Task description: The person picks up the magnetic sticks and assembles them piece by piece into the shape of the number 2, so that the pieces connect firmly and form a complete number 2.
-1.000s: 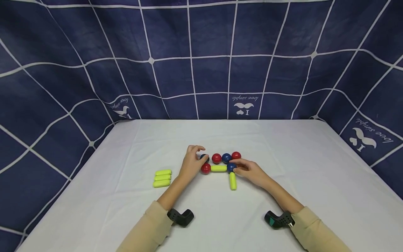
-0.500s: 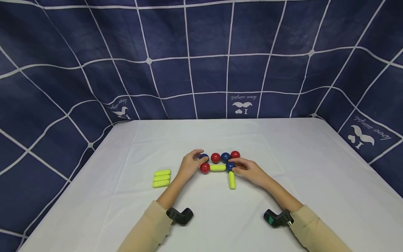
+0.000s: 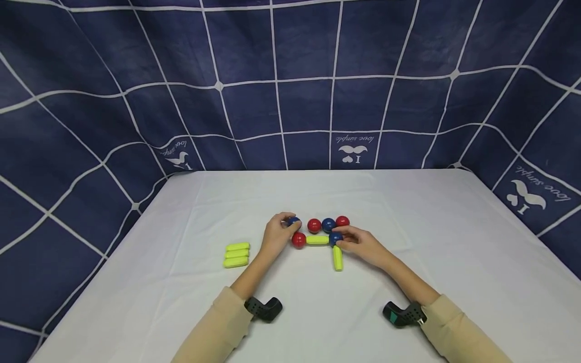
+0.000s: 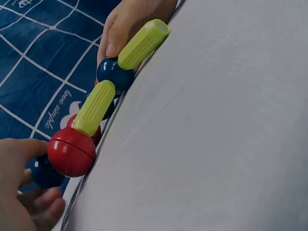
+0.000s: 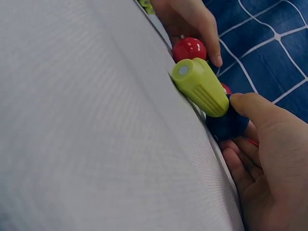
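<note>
My left hand [image 3: 276, 237] pinches a dark blue ball [image 3: 293, 221] between thumb and fingers, just behind a red ball [image 3: 298, 240]. From that red ball a yellow-green ribbed stick [image 3: 317, 240] runs right to a second blue ball [image 3: 335, 238], which my right hand [image 3: 360, 244] grips with thumb and fingertips. Another yellow-green stick [image 3: 338, 258] extends from this ball toward the front. Its free end shows a grey round tip in the right wrist view. In the left wrist view the held blue ball [image 4: 47, 173] is partly hidden behind the red ball [image 4: 72, 153].
Behind the joined pieces sit a red ball [image 3: 314, 225], a blue ball [image 3: 329, 225] and another red ball [image 3: 342, 221]. Three yellow-green sticks [image 3: 236, 254] lie side by side at the left on the white tablecloth [image 3: 317, 312]. A blue checked curtain [image 3: 299, 106] stands behind.
My left hand, fingers more spread a second ago, has closed round the blue ball and shifted it slightly back from the red ball. The right hand keeps its place; the head view sways a little.
</note>
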Demonstrator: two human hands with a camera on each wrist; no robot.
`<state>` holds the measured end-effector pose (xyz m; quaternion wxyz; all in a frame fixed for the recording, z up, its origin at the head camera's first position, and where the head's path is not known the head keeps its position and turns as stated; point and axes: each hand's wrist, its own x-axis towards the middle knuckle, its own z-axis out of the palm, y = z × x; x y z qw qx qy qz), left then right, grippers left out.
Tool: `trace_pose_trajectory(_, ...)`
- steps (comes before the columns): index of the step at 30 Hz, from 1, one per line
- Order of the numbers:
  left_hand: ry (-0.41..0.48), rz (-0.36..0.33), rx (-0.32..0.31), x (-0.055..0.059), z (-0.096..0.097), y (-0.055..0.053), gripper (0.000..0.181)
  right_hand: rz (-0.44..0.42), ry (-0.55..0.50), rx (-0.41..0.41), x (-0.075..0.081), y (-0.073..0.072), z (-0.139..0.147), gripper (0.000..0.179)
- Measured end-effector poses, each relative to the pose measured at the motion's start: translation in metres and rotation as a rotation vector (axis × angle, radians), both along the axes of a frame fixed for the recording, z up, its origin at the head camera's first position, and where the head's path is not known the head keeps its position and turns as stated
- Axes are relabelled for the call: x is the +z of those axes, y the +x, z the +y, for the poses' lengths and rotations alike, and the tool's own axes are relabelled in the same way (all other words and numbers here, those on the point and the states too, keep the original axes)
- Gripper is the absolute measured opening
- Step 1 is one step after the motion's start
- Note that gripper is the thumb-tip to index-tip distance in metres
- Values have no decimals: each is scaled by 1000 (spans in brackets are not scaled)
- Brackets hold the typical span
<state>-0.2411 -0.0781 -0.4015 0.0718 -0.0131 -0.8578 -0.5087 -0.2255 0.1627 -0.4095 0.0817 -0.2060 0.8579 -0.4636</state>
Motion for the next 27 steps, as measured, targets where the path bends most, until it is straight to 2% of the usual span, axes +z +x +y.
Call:
trace_pose_trajectory(2, -15, 31, 9, 5, 3, 1, 34, -8, 2, -1, 7, 3, -2, 40)
trace_pose_trajectory(5, -26, 84, -28, 13, 9, 7, 35, -17, 6, -12, 8, 4, -3, 40)
trace_pose_trajectory(9, -7, 136, -143, 23, 20, 25, 35, 2, -5, -11, -3, -2, 1, 41)
trace_pose_trajectory(13, 18, 134, -269, 28, 31, 47, 35, 30, -33, 4, -4, -4, 2, 41)
trace_pose_trajectory(16, 37, 83, -347, 25, 36, 62, 33, 34, -37, 0, -3, -5, 2, 40)
trace_pose_trajectory(19, 59, -7, -390, 20, 38, 72, 30, 25, -36, -15, -2, -6, 2, 39)
trace_pose_trajectory(24, 122, -161, -425, 9, 36, 81, 30, 11, -37, -39, -3, -7, 3, 39)
trace_pose_trajectory(27, 174, -215, -458, 4, 36, 83, 35, 6, -32, -35, -4, -7, 4, 40)
